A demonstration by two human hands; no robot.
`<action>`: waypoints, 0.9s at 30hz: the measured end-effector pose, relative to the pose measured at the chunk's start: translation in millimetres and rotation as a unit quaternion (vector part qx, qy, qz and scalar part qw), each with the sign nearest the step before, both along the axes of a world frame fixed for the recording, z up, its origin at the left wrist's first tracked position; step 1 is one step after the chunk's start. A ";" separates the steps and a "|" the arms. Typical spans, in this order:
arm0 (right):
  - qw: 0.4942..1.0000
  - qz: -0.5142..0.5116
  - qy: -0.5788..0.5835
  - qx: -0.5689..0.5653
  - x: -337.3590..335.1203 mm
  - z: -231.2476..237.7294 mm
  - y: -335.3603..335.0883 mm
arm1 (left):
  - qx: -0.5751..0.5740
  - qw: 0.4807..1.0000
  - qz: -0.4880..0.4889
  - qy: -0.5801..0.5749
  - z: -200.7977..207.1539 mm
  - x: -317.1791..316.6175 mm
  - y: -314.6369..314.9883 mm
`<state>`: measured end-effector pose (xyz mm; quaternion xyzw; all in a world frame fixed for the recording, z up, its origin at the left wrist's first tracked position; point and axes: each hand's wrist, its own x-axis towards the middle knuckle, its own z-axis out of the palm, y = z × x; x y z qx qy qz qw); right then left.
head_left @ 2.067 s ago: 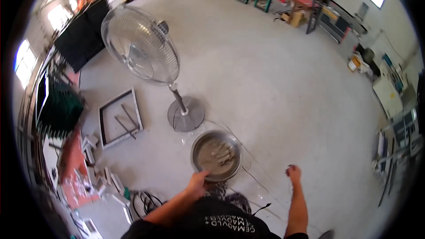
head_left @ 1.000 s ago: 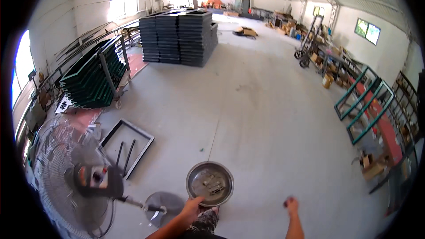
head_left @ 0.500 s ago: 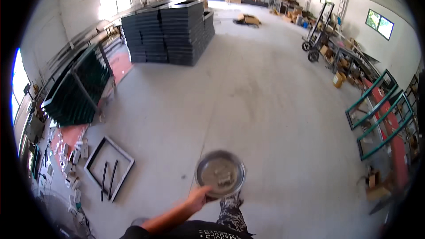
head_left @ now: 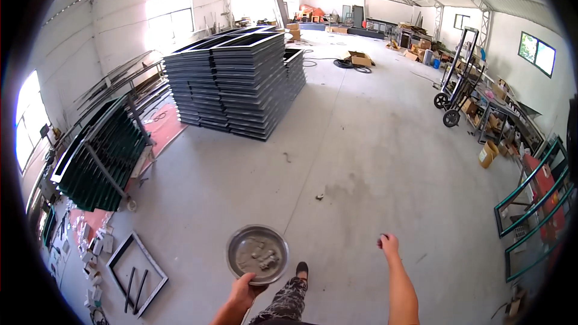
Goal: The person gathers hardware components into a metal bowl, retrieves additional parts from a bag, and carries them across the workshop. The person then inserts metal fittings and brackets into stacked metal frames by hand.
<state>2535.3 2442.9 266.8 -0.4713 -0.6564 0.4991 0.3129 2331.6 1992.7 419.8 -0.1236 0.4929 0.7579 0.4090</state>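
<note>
My left hand (head_left: 245, 289) is closed on the near rim of a round metal basin (head_left: 230, 259), with the thumb over the edge. Grey, lumpy, damp-looking material (head_left: 262, 254) lies in the basin, partly heaped in clumps. Out to the right, my right hand (head_left: 389, 243) is held away from the basin over the floor, its fingers curled closed. A small dark patch shows at those fingers, and whether it is a held thing I cannot make out.
Stacked dark frames (head_left: 241, 84) stand ahead left, with green frames (head_left: 105, 150) nearer. A loose rectangular frame (head_left: 158, 265) lies on the floor at left. A hand truck (head_left: 457, 78), a yellow bucket (head_left: 487, 154) and green frames (head_left: 530, 210) line the right. A small lump (head_left: 319, 197) lies ahead.
My right hand and forearm have come into view on the right. The basin has shifted left in the picture, still in my left hand. The view has tilted up, and a foot shows stepped forward.
</note>
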 end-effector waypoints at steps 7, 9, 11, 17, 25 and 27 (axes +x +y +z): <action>0.849 0.346 -0.388 -0.098 -6.8 -142.4 39.1 | 0.059 0.995 0.074 -0.015 10.0 -141.5 199.6; 0.851 0.271 -0.388 -0.227 61.0 -204.3 20.1 | 0.064 0.998 0.019 0.012 38.4 -181.5 264.7; 0.820 0.251 -0.476 -0.194 84.2 -189.7 -14.9 | 0.056 0.997 -0.016 0.057 57.5 -211.0 315.4; 0.817 0.181 -0.508 -0.203 35.4 -175.7 62.6 | 0.009 0.988 -0.144 0.047 16.7 -292.2 489.7; 0.728 0.342 -0.505 0.313 -152.0 -271.9 455.4 | -0.002 0.977 -0.153 -0.145 60.5 -386.9 671.4; 0.901 0.159 -0.404 -0.018 -332.6 -133.1 567.1 | -0.008 0.994 -0.076 -0.074 61.9 -425.0 699.5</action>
